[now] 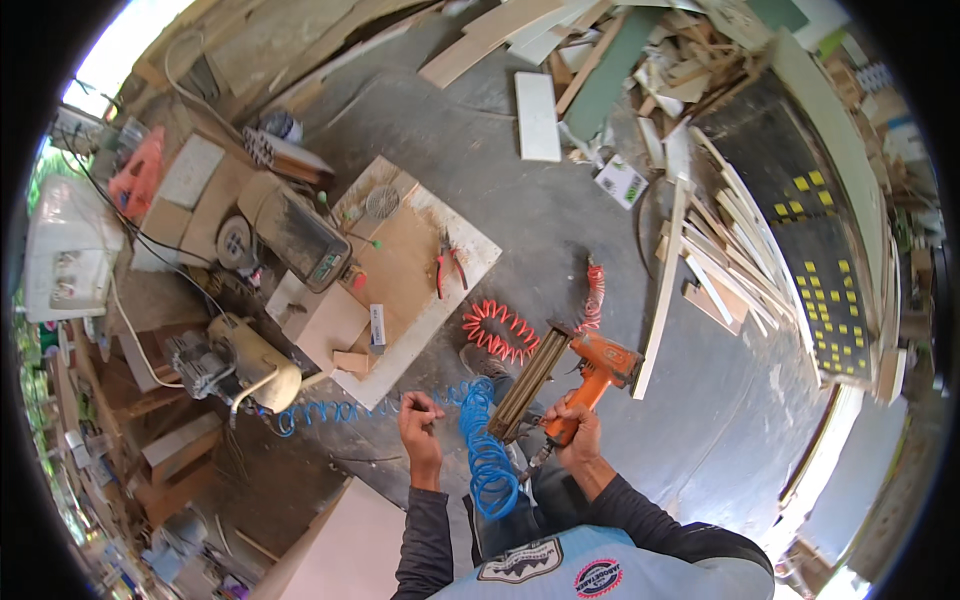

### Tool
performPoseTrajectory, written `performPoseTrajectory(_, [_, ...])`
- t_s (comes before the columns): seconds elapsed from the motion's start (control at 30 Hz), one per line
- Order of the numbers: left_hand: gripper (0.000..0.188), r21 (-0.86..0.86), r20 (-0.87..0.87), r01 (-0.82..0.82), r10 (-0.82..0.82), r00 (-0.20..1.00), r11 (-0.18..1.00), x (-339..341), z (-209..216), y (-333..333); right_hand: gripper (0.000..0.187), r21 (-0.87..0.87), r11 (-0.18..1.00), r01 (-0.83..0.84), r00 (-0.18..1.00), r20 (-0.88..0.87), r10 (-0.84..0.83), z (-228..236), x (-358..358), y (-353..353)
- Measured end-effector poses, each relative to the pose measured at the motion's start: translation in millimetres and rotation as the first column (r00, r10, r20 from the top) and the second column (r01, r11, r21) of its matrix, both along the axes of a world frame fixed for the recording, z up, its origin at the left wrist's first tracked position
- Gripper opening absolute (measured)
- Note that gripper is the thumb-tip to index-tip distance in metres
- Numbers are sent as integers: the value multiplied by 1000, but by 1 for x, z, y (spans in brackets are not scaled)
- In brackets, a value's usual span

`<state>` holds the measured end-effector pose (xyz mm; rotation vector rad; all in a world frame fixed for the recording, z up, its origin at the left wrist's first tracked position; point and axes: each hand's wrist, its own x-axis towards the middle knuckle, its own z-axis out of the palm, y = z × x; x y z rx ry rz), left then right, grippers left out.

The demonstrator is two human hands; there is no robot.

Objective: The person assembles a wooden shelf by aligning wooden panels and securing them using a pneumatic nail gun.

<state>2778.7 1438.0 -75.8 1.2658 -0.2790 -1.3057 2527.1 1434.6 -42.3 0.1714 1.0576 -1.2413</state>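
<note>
My right hand (578,432) is wrapped round the handle of an orange nail gun (600,365), its long brass-coloured magazine (527,388) slanting down to the left. A metal fitting (538,460) sticks out below the handle. My left hand (420,425) is raised apart from the gun, its fingers curled together; whatever they hold, if anything, is too small to tell. Between the hands hangs a blue coiled air hose (487,465), which stretches left toward the compressor. Just beyond the gun, a red coiled hose (500,330) lies on the floor.
A low worktable (470,245) bears red-handled pliers (446,270) and wood pieces. To its left stand a dusty machine (305,235) and a tan air compressor (255,365). Wood strips (735,255) and a scrap pile (670,75) lie right and far. A pale board (345,545) is near my left arm.
</note>
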Motion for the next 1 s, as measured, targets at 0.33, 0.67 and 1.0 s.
performPoseTrajectory(0.33, [59,-63,977,956,-178,118,287,-160,213,116,25,-115,919,377,924,-18,-381,154,-91,187])
performPoseTrajectory(0.67, [50,-27,997,968,-71,10,-248,-359,256,217,24,-201,523,828,557,193,-808,193,-224,381])
performPoseTrajectory(1.0, [41,-200,978,777,-73,195,-597,-605,252,332,15,-321,93,943,141,128,-982,217,-410,538])
